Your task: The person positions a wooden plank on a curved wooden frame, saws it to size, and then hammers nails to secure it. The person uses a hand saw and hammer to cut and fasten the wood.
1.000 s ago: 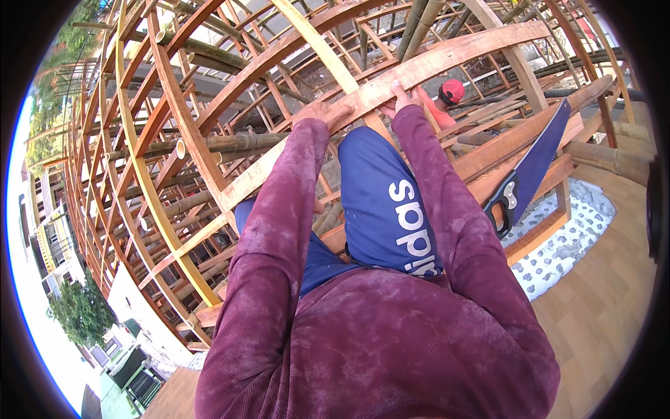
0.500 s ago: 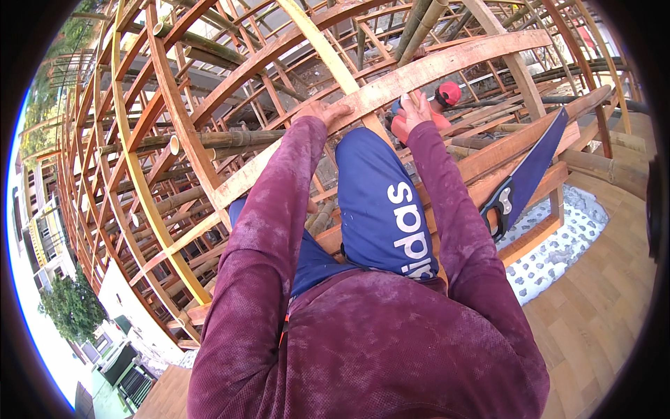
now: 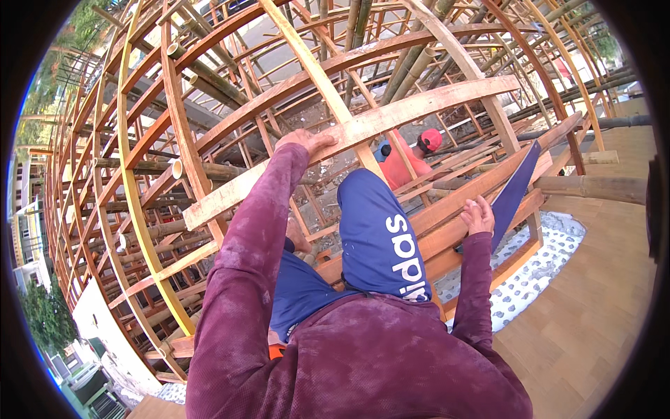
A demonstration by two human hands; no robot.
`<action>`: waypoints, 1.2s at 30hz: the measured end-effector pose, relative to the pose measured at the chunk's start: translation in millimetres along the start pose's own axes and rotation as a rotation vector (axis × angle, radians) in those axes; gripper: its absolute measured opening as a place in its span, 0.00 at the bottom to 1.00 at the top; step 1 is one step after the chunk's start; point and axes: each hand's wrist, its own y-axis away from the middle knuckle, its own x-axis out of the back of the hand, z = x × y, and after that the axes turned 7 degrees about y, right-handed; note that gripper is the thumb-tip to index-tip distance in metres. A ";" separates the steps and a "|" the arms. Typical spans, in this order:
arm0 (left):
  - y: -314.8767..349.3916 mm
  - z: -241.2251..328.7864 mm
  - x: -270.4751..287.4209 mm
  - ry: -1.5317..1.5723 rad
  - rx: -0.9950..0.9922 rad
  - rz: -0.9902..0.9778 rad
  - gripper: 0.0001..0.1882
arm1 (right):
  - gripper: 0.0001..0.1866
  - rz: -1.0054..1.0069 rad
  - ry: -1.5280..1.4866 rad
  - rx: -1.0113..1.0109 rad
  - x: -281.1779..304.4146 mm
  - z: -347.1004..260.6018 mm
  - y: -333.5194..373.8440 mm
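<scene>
A long, pale wooden plank [image 3: 426,106] lies slantwise across the timber frame in front of me. My left hand [image 3: 305,141] is closed over its edge, left of its middle. My right hand [image 3: 478,215] is off the plank, beside the handsaw [image 3: 518,192] with a blue blade. Its fingers are curled together, and anything small between them is too hard to make out. The saw rests on the reddish beams [image 3: 447,230] at my right, its handle mostly hidden behind my right hand and sleeve. My knee in blue trousers [image 3: 373,216] rises just below the plank.
A lattice of wooden battens and bamboo poles [image 3: 209,80] spreads ahead and left, with deep gaps. Below, beyond the plank, is a person in a red cap [image 3: 431,140]. At right are a white stone-studded strip [image 3: 558,241] and a tan tiled floor [image 3: 593,293].
My right hand has left the plank and moved down and right to the saw. My left hand stays on the plank. The whole view has shifted slightly.
</scene>
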 end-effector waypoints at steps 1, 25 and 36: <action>12.1 4.1 3.7 0.009 0.002 -0.016 0.42 | 0.29 -0.089 -0.163 -0.075 -18.4 -7.9 0.3; 90.0 -125.2 46.3 0.290 0.307 0.315 0.38 | 0.43 -0.930 0.112 0.342 -352.9 -134.9 -3.6; 60.7 -150.9 10.7 0.711 0.232 0.328 0.38 | 0.18 -1.298 1.018 1.671 -184.0 -313.0 289.7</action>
